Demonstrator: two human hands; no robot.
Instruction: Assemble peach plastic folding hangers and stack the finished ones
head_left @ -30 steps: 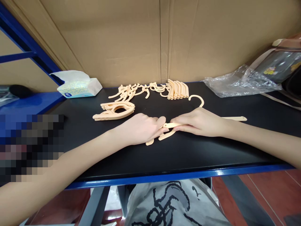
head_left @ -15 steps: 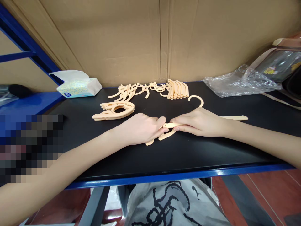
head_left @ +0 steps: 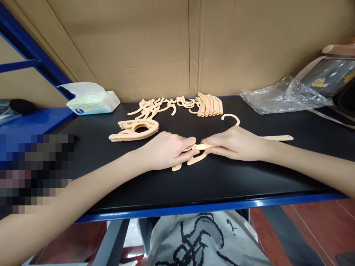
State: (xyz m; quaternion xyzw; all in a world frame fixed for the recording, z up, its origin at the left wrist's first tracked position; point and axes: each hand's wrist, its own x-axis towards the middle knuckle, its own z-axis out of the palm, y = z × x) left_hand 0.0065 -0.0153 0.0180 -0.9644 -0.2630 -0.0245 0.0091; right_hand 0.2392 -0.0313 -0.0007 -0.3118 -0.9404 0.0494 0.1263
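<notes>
Over the middle of the black table, my left hand (head_left: pixel 163 149) and my right hand (head_left: pixel 235 144) nearly meet around a cream plastic clothes hanger. The hanger's arm piece (head_left: pixel 202 147) bridges the fingertips of both hands. My left thumb and fingers pinch the end of this part, and my right fingers close over its middle. A curved hook (head_left: pixel 232 117) sticks out behind my right hand, while a flat arm (head_left: pixel 279 137) extends to the right beneath my wrist. Below the fingers, more cream pieces show at the table; how they join is hidden by my hands.
Folded hangers (head_left: pixel 135 131) lie stacked to the left. Loose hooks (head_left: pixel 151 107) and a row of arm pieces (head_left: pixel 209 105) lie along the back. A tissue pack (head_left: pixel 91 99) is at the back left; a clear plastic bag (head_left: pixel 274 98) lies at the back right.
My left fingers have shifted slightly, baring more of the piece's end between thumb and fingers. The right hand and the other things stay nearly where they were.
</notes>
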